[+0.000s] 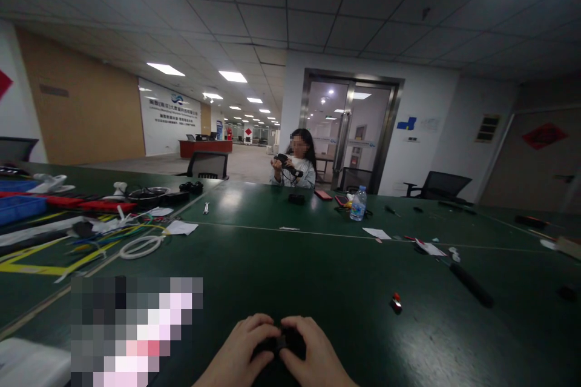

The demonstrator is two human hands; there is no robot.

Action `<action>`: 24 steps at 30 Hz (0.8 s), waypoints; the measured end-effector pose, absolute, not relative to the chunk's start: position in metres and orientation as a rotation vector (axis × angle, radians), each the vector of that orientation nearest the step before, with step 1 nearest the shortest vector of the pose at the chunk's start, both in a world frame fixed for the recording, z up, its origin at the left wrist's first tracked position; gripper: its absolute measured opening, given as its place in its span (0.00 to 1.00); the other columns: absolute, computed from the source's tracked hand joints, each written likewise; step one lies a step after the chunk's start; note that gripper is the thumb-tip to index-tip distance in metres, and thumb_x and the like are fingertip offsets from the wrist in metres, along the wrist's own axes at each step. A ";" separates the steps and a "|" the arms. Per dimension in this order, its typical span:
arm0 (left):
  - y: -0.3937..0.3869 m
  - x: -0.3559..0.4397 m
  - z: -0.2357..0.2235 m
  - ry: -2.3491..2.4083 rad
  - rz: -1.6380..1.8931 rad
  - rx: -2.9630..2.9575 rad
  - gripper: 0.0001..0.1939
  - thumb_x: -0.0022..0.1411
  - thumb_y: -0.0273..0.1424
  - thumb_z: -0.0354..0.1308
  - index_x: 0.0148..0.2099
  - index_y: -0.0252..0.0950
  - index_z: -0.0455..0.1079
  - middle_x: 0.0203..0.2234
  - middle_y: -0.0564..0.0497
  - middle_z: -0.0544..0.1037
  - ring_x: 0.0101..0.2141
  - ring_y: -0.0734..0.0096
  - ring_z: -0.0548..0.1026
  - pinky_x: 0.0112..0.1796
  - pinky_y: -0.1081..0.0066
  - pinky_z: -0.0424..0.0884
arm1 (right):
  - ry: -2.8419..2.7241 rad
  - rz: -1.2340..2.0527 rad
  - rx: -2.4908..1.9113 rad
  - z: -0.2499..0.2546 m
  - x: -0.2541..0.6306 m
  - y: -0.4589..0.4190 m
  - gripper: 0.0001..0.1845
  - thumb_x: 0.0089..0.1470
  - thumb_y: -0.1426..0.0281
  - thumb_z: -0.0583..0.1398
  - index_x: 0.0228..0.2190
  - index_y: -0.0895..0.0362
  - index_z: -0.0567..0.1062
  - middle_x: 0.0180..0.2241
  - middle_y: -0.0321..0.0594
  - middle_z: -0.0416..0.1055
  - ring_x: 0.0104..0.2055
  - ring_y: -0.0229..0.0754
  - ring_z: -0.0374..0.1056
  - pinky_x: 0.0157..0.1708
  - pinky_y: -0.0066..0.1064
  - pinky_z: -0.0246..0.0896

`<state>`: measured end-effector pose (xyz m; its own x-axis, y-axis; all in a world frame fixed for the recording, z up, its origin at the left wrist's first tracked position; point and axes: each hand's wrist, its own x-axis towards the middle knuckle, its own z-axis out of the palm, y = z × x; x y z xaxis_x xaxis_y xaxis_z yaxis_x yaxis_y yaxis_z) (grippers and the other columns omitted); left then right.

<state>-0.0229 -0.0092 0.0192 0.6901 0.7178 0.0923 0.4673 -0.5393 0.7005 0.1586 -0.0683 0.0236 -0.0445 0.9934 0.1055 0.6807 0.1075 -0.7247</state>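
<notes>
At the bottom middle of the head view, my left hand (245,343) and my right hand (316,346) meet around a small black object (281,341). Fingers and thumbs of both hands are curled onto it from either side, low over the green table (336,278). Much of the object is covered by my fingers and it is dark, so its kind does not show. To the right of my right hand, apart from it, lies a small red and silver piece (396,303).
Left: coiled white cable (141,246), loose wires and blue trays (20,210). Right: a long black-handled tool (471,285). Further back are a water bottle (358,204) and a small wrench (206,208). Across the table a person (308,172) holds a black device (289,164).
</notes>
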 end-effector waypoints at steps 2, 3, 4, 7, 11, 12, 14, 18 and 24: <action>-0.009 -0.024 0.020 0.894 0.493 2.241 0.18 0.52 0.25 0.55 0.45 0.48 0.70 0.48 0.53 0.70 0.49 0.59 0.66 0.51 0.61 0.60 | -1.793 0.663 -1.637 0.024 0.159 -0.068 0.20 0.45 0.70 0.58 0.43 0.52 0.71 0.42 0.39 0.70 0.45 0.45 0.65 0.43 0.33 0.59; -0.009 -0.024 0.021 0.890 0.496 2.240 0.18 0.52 0.25 0.55 0.45 0.48 0.70 0.48 0.53 0.70 0.49 0.59 0.66 0.51 0.61 0.60 | -1.797 0.659 -1.642 0.024 0.158 -0.069 0.20 0.45 0.70 0.58 0.43 0.52 0.71 0.42 0.39 0.70 0.45 0.45 0.65 0.44 0.33 0.59; -0.010 -0.024 0.022 0.889 0.495 2.237 0.18 0.52 0.25 0.55 0.45 0.48 0.70 0.48 0.53 0.70 0.49 0.59 0.66 0.51 0.61 0.61 | -1.799 0.652 -1.647 0.025 0.158 -0.069 0.20 0.45 0.70 0.58 0.43 0.52 0.71 0.42 0.39 0.70 0.45 0.45 0.65 0.44 0.33 0.59; -0.011 -0.024 0.024 0.904 0.503 2.232 0.17 0.53 0.25 0.54 0.44 0.49 0.70 0.48 0.54 0.70 0.49 0.60 0.66 0.51 0.61 0.60 | -1.799 0.647 -1.644 0.026 0.157 -0.070 0.19 0.46 0.69 0.58 0.43 0.51 0.71 0.42 0.39 0.70 0.45 0.45 0.65 0.43 0.33 0.59; -0.013 -0.023 0.022 0.911 0.539 2.235 0.18 0.52 0.23 0.53 0.44 0.48 0.70 0.47 0.54 0.71 0.48 0.62 0.67 0.50 0.62 0.61 | -1.762 0.664 -1.632 0.025 0.158 -0.071 0.20 0.45 0.70 0.59 0.43 0.52 0.71 0.41 0.39 0.70 0.44 0.44 0.65 0.44 0.33 0.58; -0.013 -0.023 0.020 0.915 0.557 2.225 0.19 0.51 0.23 0.53 0.44 0.47 0.69 0.46 0.54 0.72 0.48 0.63 0.67 0.50 0.63 0.61 | -1.756 0.670 -1.625 0.024 0.159 -0.071 0.20 0.44 0.71 0.60 0.43 0.51 0.71 0.42 0.38 0.70 0.45 0.44 0.65 0.45 0.33 0.58; -0.012 -0.023 0.017 0.943 0.595 2.182 0.21 0.51 0.23 0.54 0.47 0.45 0.66 0.46 0.53 0.73 0.47 0.63 0.68 0.50 0.62 0.62 | -1.757 0.680 -1.605 0.023 0.160 -0.071 0.21 0.44 0.71 0.60 0.43 0.50 0.71 0.43 0.36 0.70 0.46 0.43 0.65 0.46 0.33 0.57; -0.010 -0.026 0.012 1.005 0.609 2.089 0.24 0.51 0.25 0.55 0.52 0.41 0.61 0.49 0.50 0.71 0.50 0.62 0.66 0.52 0.62 0.60 | -1.780 0.693 -1.590 0.023 0.162 -0.072 0.22 0.45 0.73 0.59 0.45 0.49 0.70 0.45 0.35 0.69 0.48 0.44 0.63 0.47 0.35 0.56; -0.010 -0.032 0.015 0.932 0.558 2.080 0.22 0.52 0.23 0.52 0.51 0.43 0.63 0.49 0.52 0.72 0.50 0.65 0.67 0.53 0.64 0.60 | -1.784 0.722 -1.589 0.026 0.162 -0.073 0.21 0.46 0.72 0.59 0.44 0.48 0.69 0.44 0.33 0.69 0.47 0.44 0.64 0.47 0.36 0.55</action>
